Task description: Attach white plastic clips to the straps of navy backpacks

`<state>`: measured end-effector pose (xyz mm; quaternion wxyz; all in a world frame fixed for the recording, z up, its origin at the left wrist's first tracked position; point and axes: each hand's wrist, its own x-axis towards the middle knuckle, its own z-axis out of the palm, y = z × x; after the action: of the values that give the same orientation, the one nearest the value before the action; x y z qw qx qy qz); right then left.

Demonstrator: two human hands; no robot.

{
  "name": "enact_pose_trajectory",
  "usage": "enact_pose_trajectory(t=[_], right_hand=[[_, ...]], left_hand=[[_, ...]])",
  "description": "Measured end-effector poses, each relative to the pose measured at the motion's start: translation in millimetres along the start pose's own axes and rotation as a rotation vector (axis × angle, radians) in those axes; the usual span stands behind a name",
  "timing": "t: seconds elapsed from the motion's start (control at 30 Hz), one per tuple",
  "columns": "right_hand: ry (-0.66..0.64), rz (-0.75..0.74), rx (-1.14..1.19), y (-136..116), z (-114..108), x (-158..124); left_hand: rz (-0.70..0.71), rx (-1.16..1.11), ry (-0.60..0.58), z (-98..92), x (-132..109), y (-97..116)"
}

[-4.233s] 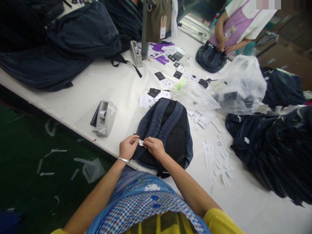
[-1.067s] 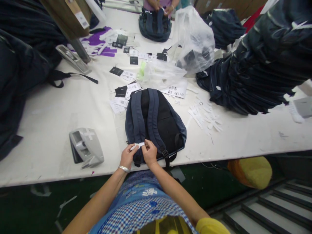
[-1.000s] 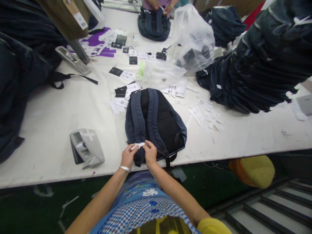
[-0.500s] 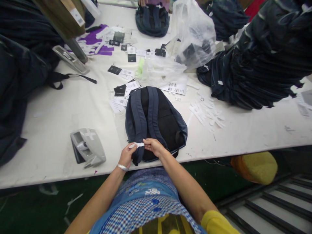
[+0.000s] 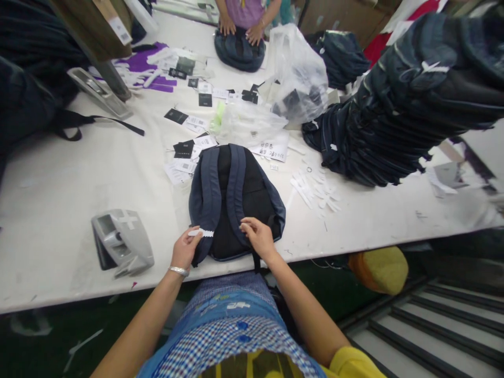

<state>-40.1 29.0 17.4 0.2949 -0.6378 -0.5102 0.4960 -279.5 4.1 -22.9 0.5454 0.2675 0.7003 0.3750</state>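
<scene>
A navy and black backpack [image 5: 252, 202] lies on the table in front of me with its shoulder straps facing up. At its near left corner, my left hand [image 5: 185, 248] pinches a small white strip [image 5: 203, 233] with a jagged edge. The strip lies across the lower end of the left shoulder strap [image 5: 209, 194]. Over the lower end of the right shoulder strap [image 5: 235, 191] is my right hand [image 5: 258, 235], its thumb and fingers closed together. What they hold, if anything, is too small to make out.
A grey tape dispenser [image 5: 126, 239] stands on the left. Beyond the backpack lie paper tags [image 5: 183, 149] and clear plastic bags [image 5: 299, 73]. White strips [image 5: 315, 191] and a tall stack of backpacks [image 5: 397, 110] are at right. Across the table, another person's hands [image 5: 255, 34] rest on a backpack.
My right hand has moved right, away from the white strip and my left hand. The view has shifted, and the other person's hands now show fully.
</scene>
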Motion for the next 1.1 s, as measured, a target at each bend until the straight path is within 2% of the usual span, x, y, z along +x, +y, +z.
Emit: enact_pose_trajectory(t=[0.07, 0.1, 0.13, 0.17, 0.2, 0.23, 0.3, 0.33, 0.4, 0.5, 0.6, 0.7, 0.8, 0.87, 0.93, 1.1], right_hand=[[0.136, -0.084, -0.259, 4, -37, -11], [0.15, -0.123, -0.362, 7, -52, -17], [0.124, -0.156, -0.434, 12, -62, -22], [0.066, -0.178, -0.476, 16, -68, -26], [-0.007, -0.182, -0.496, 21, -69, -29], [-0.077, -0.168, -0.507, 25, -67, -30], [-0.176, -0.094, -0.544, 31, -57, -28], [-0.2, -0.047, -0.57, 33, -52, -25], [-0.251, 0.047, -0.583, 35, -45, -18], [-0.436, 0.177, -0.318, 26, -55, -3], [-0.588, 0.193, 0.099, -6, -86, 20], [-0.624, 0.034, 0.316, -61, -120, 50], [-0.661, -0.107, 0.394, -118, -142, 79], [-0.616, -0.141, 0.402, -148, -149, 94], [-0.551, -0.15, 0.417, -169, -151, 106], [-0.53, -0.201, 0.514, -194, -148, 125]], left_hand=[[0.175, 0.208, 0.14, -6.2, -10, 9], [0.271, 0.297, 0.212, -5.8, -19, 13], [0.344, 0.353, 0.247, -1.8, -28, 16], [0.374, 0.369, 0.221, 6.4, -37, 17], [0.344, 0.351, 0.131, 18.7, -46, 16], [0.255, 0.312, -0.004, 34.6, -54, 14], [-0.015, 0.207, -0.23, 71.8, -62, 5], [-0.128, 0.163, -0.265, 90.1, -63, 0], [-0.25, 0.106, -0.229, 119.0, -61, -7], [-0.251, 0.054, -0.174, 137.7, -59, 1], [-0.161, -0.161, -0.176, 140.6, -63, 39], [0.059, -0.387, -0.233, 148.6, -69, 96], [0.337, -0.284, -0.245, 164.2, -68, 150], [0.483, -0.153, -0.146, 174.7, -63, 176], [0.569, -0.105, -0.04, 183.7, -55, 196], [0.684, -0.203, 0.103, 203.4, -35, 229]])
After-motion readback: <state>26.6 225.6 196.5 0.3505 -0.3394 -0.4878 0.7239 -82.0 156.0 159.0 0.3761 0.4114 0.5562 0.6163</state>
